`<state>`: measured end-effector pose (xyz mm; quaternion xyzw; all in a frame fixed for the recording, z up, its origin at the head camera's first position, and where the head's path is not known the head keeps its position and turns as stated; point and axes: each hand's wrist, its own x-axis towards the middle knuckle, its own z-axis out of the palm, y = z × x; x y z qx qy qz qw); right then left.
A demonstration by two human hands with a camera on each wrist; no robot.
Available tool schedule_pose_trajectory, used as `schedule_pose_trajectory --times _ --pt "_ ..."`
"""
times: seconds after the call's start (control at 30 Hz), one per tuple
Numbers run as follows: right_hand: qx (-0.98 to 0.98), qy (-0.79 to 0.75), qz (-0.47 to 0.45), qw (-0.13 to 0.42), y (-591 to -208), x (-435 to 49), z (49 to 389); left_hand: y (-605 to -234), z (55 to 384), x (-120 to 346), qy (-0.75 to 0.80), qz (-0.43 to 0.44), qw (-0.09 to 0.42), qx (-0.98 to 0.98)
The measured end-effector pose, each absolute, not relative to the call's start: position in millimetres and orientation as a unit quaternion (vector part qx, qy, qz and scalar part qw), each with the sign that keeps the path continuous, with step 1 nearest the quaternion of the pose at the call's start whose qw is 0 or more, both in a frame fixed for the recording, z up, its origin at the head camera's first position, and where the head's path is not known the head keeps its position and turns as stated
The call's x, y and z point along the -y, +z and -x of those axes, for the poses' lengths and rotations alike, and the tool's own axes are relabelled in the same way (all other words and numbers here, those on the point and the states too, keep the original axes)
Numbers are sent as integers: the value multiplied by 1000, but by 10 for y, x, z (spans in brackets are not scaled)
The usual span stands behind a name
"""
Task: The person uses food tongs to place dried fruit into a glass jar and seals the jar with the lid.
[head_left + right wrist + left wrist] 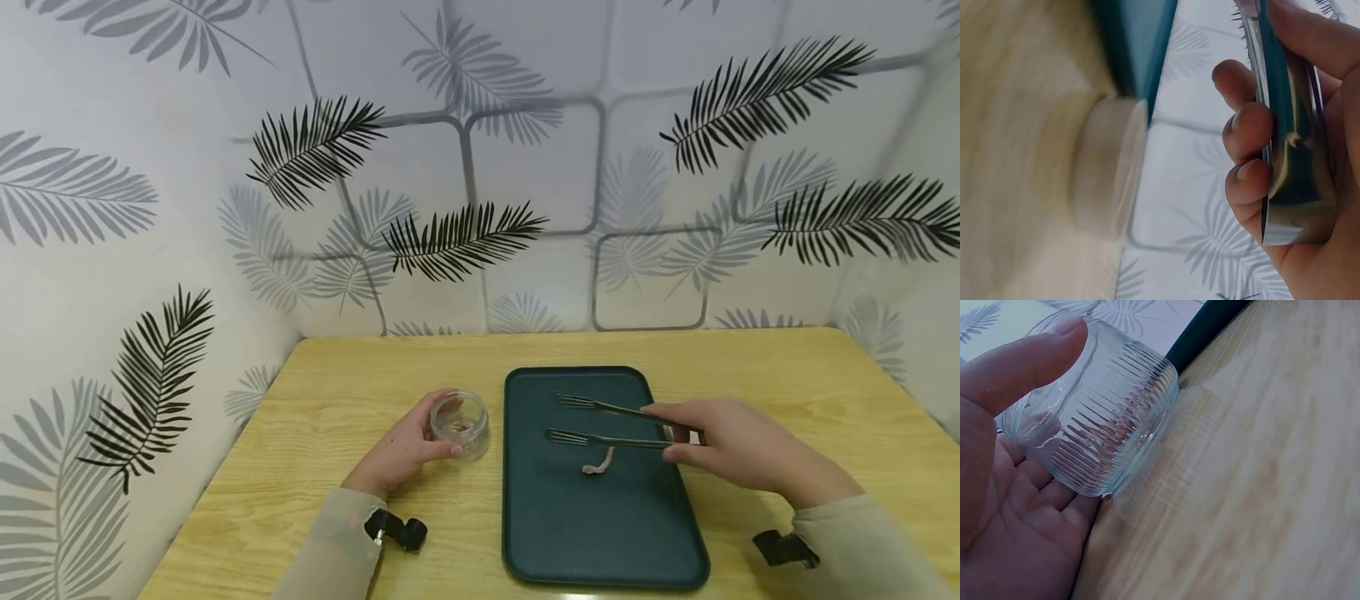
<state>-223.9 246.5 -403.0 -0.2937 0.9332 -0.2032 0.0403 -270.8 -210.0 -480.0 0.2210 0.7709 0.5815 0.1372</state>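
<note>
My left hand (pixel 401 446) holds a small clear glass jar (pixel 474 448) upright on the table, left of a dark green tray (pixel 600 533). Ribbed walls and small reddish-brown bits at the bottom of the jar (pixel 1110 412) show in the left wrist view. Over the tray, my right hand (pixel 738 442) grips metal tongs (pixel 630 442) with fork-like ends; their two arms stand apart. A short, curved, pale brownish piece (pixel 598 467) lies on the tray, just below the lower arm. What kind it is I cannot tell.
A round, pale, lid-like thing (pixel 1107 169) stands on the wooden table (pixel 360 383) beside the tray in the right wrist view; my right hand mostly hides it in the head view. A leaf-patterned wall (pixel 540 275) rises behind the table.
</note>
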Motion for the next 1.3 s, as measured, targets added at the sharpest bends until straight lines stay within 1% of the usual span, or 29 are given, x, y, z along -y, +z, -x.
schedule_pose_trajectory --times 0.13,0.27,0.37,0.77,1.03,1.23,1.3 --pt "-928 -206 305 54 -4132 -2624 2185 -4815 2711 2091 582 -221 145 -769" --pt "-929 -217 289 83 -4192 -2736 2145 -4814 2716 2107 581 -215 144 -772" --pt "-930 -220 279 95 -4210 -2788 2132 -4805 2707 2123 582 -210 141 -773" --pt "-932 -201 285 95 -4290 -2872 2171 -4808 2707 2122 580 -215 138 -774" --pt "-939 -183 282 76 -4327 -2878 2180 -4819 2708 2120 583 -211 142 -771" --pt "-940 -163 298 36 -4321 -2869 2177 -4806 2696 2118 581 -211 139 -774" --pt "-940 -161 298 31 -4317 -2862 2174 -4806 2695 2116 583 -212 141 -772"
